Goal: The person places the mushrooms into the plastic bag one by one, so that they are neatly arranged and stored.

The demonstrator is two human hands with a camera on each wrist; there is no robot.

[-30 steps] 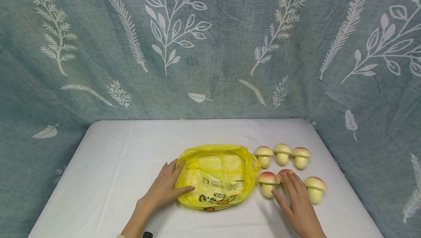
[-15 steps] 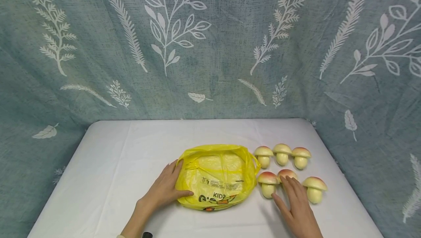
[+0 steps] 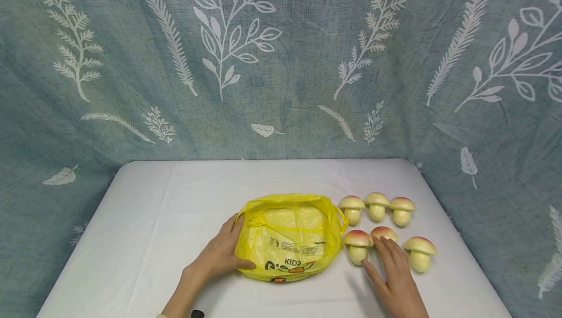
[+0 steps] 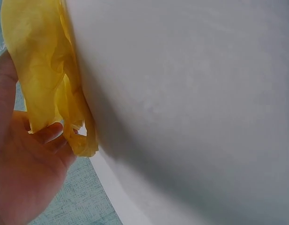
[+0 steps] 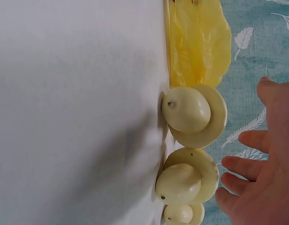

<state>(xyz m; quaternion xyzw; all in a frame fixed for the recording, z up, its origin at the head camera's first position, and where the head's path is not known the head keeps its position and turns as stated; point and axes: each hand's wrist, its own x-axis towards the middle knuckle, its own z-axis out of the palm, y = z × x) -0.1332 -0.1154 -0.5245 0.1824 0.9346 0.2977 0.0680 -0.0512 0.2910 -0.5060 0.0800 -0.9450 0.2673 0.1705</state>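
A yellow plastic bag [image 3: 287, 240] with black print lies mid-table, its mouth spread wide. My left hand [image 3: 221, 247] rests against the bag's left side, fingers along the far left rim and thumb by the front edge. In the left wrist view, the bag's yellow film [image 4: 39, 61] hangs between thumb and loosely bent fingers. My right hand [image 3: 395, 276] hovers over the front row of toy mushrooms, fingers spread and relaxed. It partly hides the middle mushroom [image 3: 383, 233]. The right wrist view shows this hand [image 5: 256, 164] apart from the pale mushrooms.
A front-row mushroom [image 3: 357, 247] with a reddish cap stands beside the bag; another mushroom [image 3: 420, 254] is to the right. Behind them is a row of similar mushrooms [image 3: 376, 206]. A white cloth covers the table [image 3: 131, 240], and a leaf-patterned blue-green curtain [image 3: 281, 64] hangs behind.
My left thumb has drawn back slightly left from the bag's front. The right hand has shifted a little left, uncovering more of the middle mushroom's cap. Bag and mushrooms stay in place.
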